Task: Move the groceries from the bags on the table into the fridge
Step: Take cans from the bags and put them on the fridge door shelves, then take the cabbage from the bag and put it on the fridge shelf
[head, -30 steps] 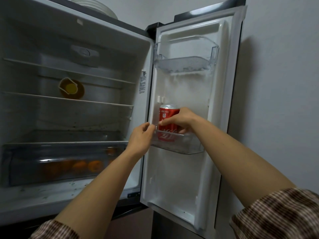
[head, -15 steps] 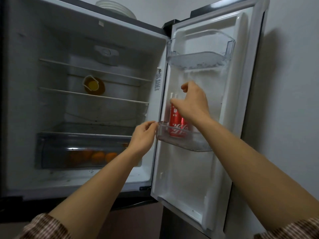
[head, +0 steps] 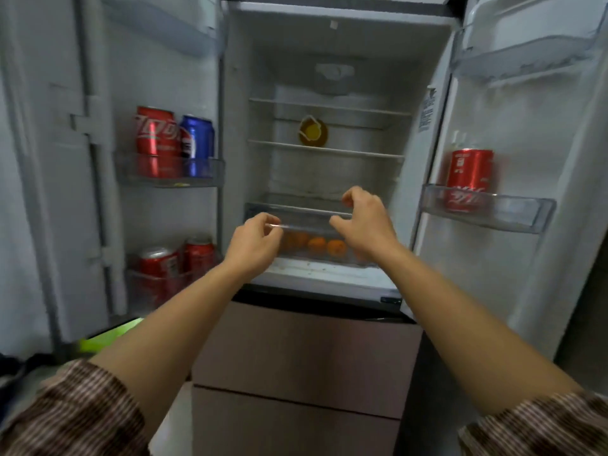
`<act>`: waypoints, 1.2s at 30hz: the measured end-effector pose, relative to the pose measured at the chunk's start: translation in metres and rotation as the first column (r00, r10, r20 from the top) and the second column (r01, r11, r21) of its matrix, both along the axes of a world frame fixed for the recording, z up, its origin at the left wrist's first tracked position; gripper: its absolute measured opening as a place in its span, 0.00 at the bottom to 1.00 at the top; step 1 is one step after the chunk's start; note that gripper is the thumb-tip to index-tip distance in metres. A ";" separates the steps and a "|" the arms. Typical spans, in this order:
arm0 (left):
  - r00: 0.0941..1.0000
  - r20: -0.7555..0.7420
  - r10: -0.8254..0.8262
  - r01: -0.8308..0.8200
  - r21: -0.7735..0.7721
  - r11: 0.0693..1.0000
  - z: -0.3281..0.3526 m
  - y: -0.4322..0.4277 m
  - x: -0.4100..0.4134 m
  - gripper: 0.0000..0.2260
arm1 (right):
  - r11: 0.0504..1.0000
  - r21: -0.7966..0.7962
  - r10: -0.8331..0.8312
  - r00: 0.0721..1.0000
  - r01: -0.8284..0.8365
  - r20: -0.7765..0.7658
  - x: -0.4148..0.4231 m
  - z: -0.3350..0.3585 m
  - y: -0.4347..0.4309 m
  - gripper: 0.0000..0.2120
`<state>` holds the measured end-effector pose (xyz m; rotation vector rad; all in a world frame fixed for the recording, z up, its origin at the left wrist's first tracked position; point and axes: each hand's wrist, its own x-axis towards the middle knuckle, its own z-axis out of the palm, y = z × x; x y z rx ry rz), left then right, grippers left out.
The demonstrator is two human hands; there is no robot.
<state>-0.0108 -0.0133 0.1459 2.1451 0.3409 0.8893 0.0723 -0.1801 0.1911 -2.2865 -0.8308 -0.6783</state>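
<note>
- Can (head: 470,182), red: upright in the right door shelf (head: 513,218), at the end nearest the fridge (head: 243,93) interior; the rest of that shelf lies free toward the door's outer edge.
- Right hand (head: 365,222): in front of the drawer (head: 302,218), well apart from the Can, fingers loosely curled, holding nothing.
- Left hand (head: 255,245): fingers curled at the drawer's clear front rim. Blur hides whether it grips or only touches.
- Oranges (head: 317,245): in a row inside the drawer, behind its front wall, between the two hands.
- Inner shelves (head: 329,149): a round yellow item (head: 312,133) at the back, open room on either side.
- Left door shelf (head: 126,171): tall red can (head: 154,143) and blue can (head: 197,139), touching side by side.
- Below them: pair of red cans (head: 158,268).
</note>
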 end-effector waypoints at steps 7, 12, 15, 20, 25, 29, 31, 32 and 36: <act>0.969 -0.074 0.235 -0.216 0.201 0.955 -0.033 0.078 -0.156 0.11 | 0.976 -0.162 0.126 0.986 -0.143 -0.109 -0.117 -0.055 0.086 0.24; 0.914 -0.157 0.375 -0.330 0.252 0.910 -0.063 0.126 -0.283 0.15 | 0.926 -0.174 0.308 0.938 -0.334 -0.158 -0.232 -0.086 0.154 0.22; 0.871 -0.209 0.446 -0.392 0.254 0.884 -0.082 0.153 -0.364 0.15 | 0.876 -0.192 0.410 0.892 -0.443 -0.189 -0.300 -0.103 0.195 0.24; 0.755 -0.248 0.607 -0.550 0.266 0.792 -0.105 0.192 -0.491 0.16 | 0.768 -0.243 0.555 0.806 -0.592 -0.207 -0.407 -0.127 0.270 0.23; 0.602 -0.292 0.743 -0.695 0.267 0.668 -0.131 0.239 -0.609 0.16 | 0.620 -0.307 0.704 0.684 -0.723 -0.189 -0.515 -0.150 0.349 0.25; 0.467 -0.310 0.828 -0.794 0.265 0.547 -0.145 0.285 -0.697 0.16 | 0.496 -0.354 0.788 0.582 -0.793 -0.202 -0.602 -0.171 0.414 0.24; 0.401 -0.321 0.858 -0.836 0.253 0.486 -0.153 0.310 -0.739 0.16 | 0.435 -0.372 0.818 0.533 -0.820 -0.219 -0.646 -0.182 0.450 0.24; 0.369 -0.330 0.869 -0.855 0.247 0.457 -0.157 0.321 -0.760 0.16 | 0.408 -0.379 0.830 0.510 -0.831 -0.225 -0.668 -0.188 0.468 0.25; 0.259 -0.356 0.898 -0.898 0.254 0.360 -0.170 0.360 -0.846 0.15 | 0.292 -0.404 0.873 0.414 -0.867 -0.259 -0.755 -0.206 0.537 0.24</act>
